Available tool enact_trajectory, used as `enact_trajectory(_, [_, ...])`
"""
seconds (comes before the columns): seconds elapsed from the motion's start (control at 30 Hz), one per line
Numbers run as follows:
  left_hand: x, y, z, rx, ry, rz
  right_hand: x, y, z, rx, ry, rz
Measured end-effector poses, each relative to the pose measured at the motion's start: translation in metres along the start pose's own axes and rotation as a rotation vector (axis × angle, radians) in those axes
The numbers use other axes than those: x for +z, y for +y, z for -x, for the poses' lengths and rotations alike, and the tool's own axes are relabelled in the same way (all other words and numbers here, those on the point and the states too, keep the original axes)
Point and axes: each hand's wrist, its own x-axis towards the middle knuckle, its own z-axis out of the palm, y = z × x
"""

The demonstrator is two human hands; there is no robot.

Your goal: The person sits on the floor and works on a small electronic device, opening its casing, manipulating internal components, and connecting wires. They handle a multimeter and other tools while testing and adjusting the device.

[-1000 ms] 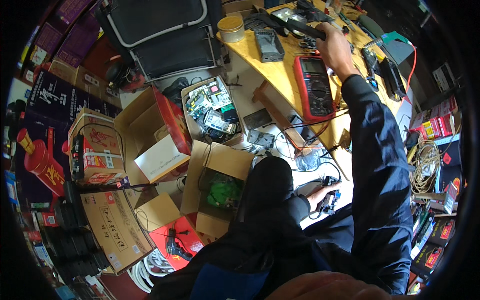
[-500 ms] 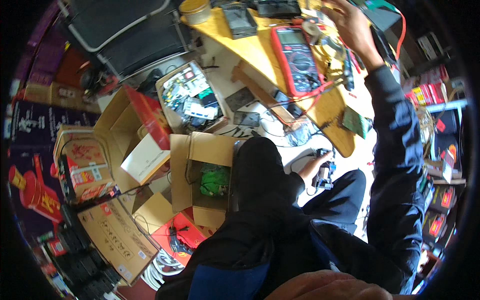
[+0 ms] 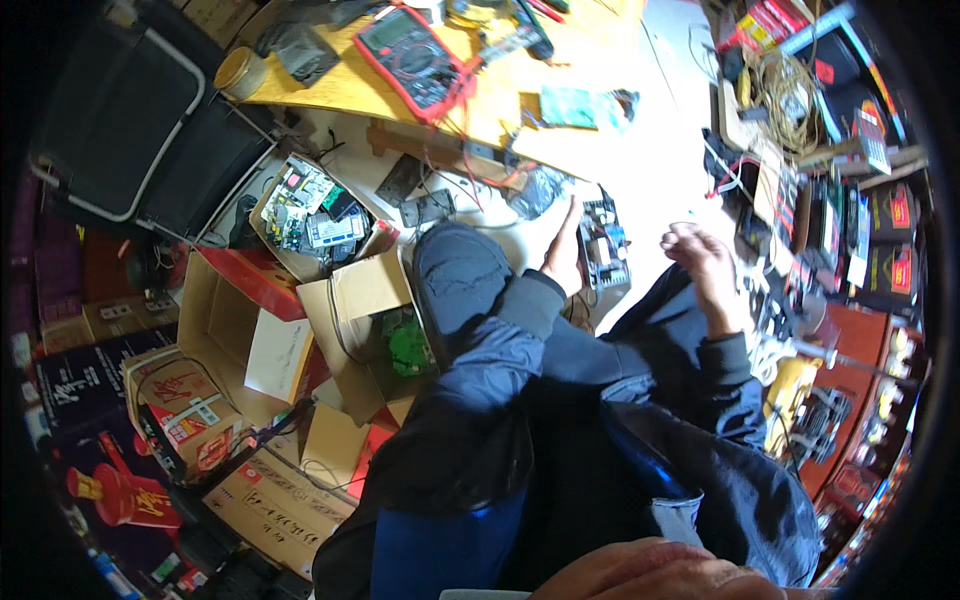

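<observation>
Pressing rather than clamping with the left hand (image 3: 565, 255): fingers straight and together, laid against the near side of a small circuit board (image 3: 606, 243) at centre frame, just right of the raised knee. Curled loosely at the right hand (image 3: 702, 262), right of centre and just apart from the board; cannot tell whether anything thin sits pinched inside. Judged as steadying the board on the pale floor while bringing the other hand in to work on it. Calls next for keeping the board pinned flat and moving the right hand left onto its components without snagging the red wires (image 3: 480, 185) trailing above. Elsewhere: red multimeter (image 3: 412, 58) on the yellow tabletop (image 3: 330, 92) at upper centre, open cardboard box (image 3: 350, 295) with a green board at left centre.
</observation>
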Motion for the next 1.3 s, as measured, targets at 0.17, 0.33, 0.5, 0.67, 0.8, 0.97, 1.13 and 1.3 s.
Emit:
enact_trajectory(0.17, [0.009,-0.018,0.011,0.009,0.027,-0.216,0.035,0.079,0.035,0.303,-0.099,-0.518])
enact_trajectory(0.33, [0.027,-0.045,0.02,-0.026,0.082,-0.515,0.011,0.086,0.04,0.249,-0.018,-0.527])
enact_trajectory(0.5, [0.047,-0.069,0.022,-0.123,0.118,-0.674,-0.007,0.084,0.05,0.195,-0.068,-0.566])
enact_trajectory(0.67, [0.047,-0.078,0.027,-0.047,0.105,-0.552,-0.013,0.085,0.047,0.099,-0.044,-0.755])
enact_trajectory(0.8, [0.039,-0.079,0.023,-0.078,-0.075,-0.52,-0.042,0.084,0.044,0.058,0.156,-0.803])
enact_trajectory(0.97, [0.031,-0.07,0.019,-0.117,-0.21,-0.634,-0.07,0.065,0.035,-0.104,0.413,-0.798])
enact_trajectory(1.13, [0.036,-0.062,0.025,0.145,-0.345,-1.003,-0.107,0.032,0.029,-0.146,0.503,-0.794])
enact_trajectory(1.3, [0.039,-0.053,0.03,0.181,-0.2,-1.074,-0.161,-0.014,0.023,-0.156,0.495,-0.675])
